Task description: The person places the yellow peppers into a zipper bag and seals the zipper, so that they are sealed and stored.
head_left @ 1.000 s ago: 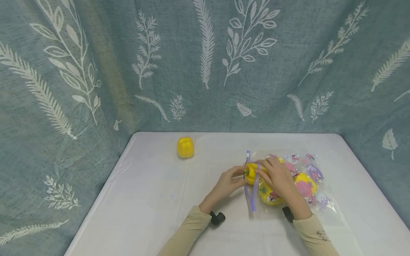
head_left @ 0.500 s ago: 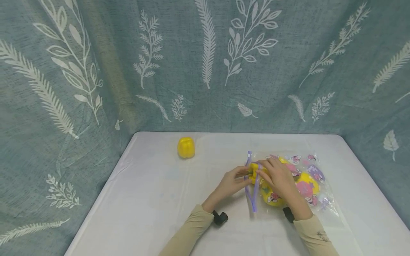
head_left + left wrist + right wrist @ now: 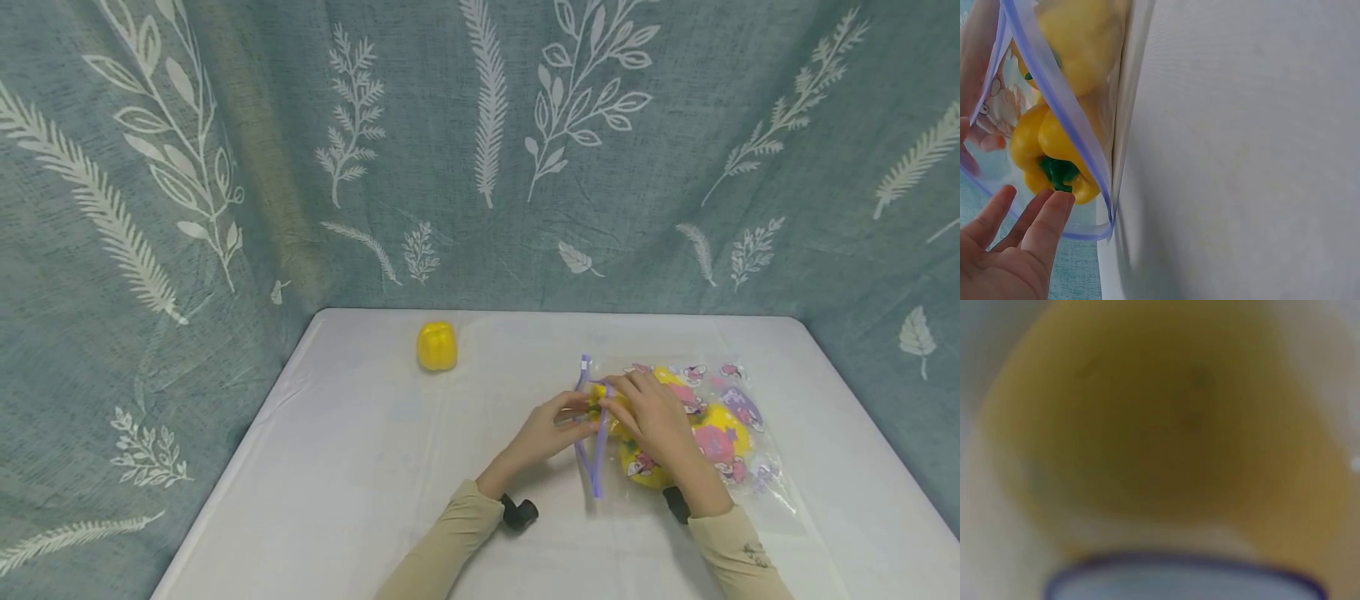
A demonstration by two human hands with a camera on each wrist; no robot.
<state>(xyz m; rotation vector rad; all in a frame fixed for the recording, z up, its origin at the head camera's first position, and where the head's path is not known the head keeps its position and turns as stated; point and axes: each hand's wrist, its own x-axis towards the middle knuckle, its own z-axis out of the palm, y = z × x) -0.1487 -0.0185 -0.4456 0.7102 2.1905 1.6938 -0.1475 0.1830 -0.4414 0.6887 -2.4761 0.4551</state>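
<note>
A clear zip bag [image 3: 738, 408] with pink and purple prints lies on the right, its purple-edged mouth spread toward the left. Just inside that mouth is a yellow bell pepper [image 3: 1054, 147], green stem facing out. My left hand [image 3: 551, 429] reaches to the opening with fingers extended, fingertips at the stem. Over the bag's upper side, my right hand [image 3: 656, 417] holds the mouth's edge near the purple strip. More yellow peppers [image 3: 1079, 47] show inside the bag, partly covered by prints and the hand. The right wrist view is only a yellow blur.
Another yellow bell pepper [image 3: 437, 347] stands alone near the back of the white table [image 3: 300, 467]. A blue-green leaf-patterned curtain [image 3: 435, 150] hangs behind and at both sides. Black wrist devices [image 3: 519, 512] sit under the wrists.
The pepper at the mouth has moved right, deeper into the bag, and the left hand has followed it. The right hand has hardly moved.
</note>
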